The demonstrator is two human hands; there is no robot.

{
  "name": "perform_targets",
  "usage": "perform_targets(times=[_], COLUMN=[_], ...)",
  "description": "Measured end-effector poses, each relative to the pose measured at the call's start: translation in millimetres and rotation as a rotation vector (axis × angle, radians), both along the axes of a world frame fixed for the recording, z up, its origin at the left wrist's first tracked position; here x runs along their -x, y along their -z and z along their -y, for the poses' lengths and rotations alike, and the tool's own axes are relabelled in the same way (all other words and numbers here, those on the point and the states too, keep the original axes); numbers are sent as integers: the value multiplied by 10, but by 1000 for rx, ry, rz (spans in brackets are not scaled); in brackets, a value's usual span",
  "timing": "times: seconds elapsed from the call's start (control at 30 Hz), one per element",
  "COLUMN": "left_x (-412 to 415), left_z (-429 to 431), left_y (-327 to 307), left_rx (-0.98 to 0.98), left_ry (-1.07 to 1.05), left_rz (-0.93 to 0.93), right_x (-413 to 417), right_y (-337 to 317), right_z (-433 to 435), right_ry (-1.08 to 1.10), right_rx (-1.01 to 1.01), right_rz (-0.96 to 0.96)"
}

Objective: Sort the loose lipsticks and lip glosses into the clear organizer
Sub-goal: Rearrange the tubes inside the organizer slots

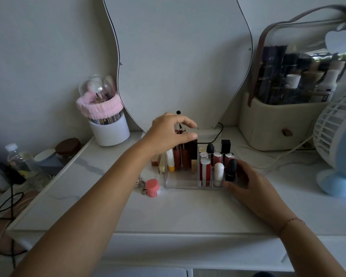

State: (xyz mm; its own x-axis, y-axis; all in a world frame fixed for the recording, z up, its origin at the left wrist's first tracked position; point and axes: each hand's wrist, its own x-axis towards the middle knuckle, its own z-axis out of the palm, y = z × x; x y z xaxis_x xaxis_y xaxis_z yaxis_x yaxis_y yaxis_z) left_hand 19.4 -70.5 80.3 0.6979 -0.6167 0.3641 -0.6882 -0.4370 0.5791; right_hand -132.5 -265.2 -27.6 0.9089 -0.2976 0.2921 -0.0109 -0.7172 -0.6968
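On the white marble-look tabletop [188,208] stands a clear acrylic organizer [180,181], its small right compartments filled with upright lipsticks and its longer left section holding tall lip glosses [181,156]. The left hand [168,132] hovers above the glosses with fingers loosely curled and spread; whether it touches a cap I cannot tell. The right hand [246,176] rests at the organizer's right front corner, fingers wrapped beside a black bullet-shaped lipstick [231,169]. A small round pink jar [152,187] lies on the tabletop, left of the organizer.
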Motion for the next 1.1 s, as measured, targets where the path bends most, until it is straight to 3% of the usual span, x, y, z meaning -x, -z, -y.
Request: perform_targets(times=[0.1, 0.2, 0.3, 0.43, 0.7, 0.77, 0.93, 1.1], left_x=[-148, -424, -739, -948, -938, -877, -566, -140], left_z=[-185, -383, -513, -451, -339, -429, -703, -759], left_y=[-30, 120, 465, 780, 715, 670, 496, 282], left_rx=[194, 374, 132, -191, -247, -121, 534, 714], left_ry=[-40, -277, -488, -492, -489, -477, -265, -41], left_rz=[-34, -86, -191, -264, -313, -356, -501, -450], right_x=[1, 2, 11, 12, 7, 8, 0, 3], right_y=[-7, -18, -23, -23, -19, -14, -4, 8], right_z=[-2, -5, -8, -15, -20, -15, -9, -5], right_ry=[-1, -3, 1, 5, 23, 20, 17, 15], right_rx=[-6, 5, -12, -4, 1, -6, -7, -9], right_rz=[-3, -10, 12, 5, 3, 4, 7, 4])
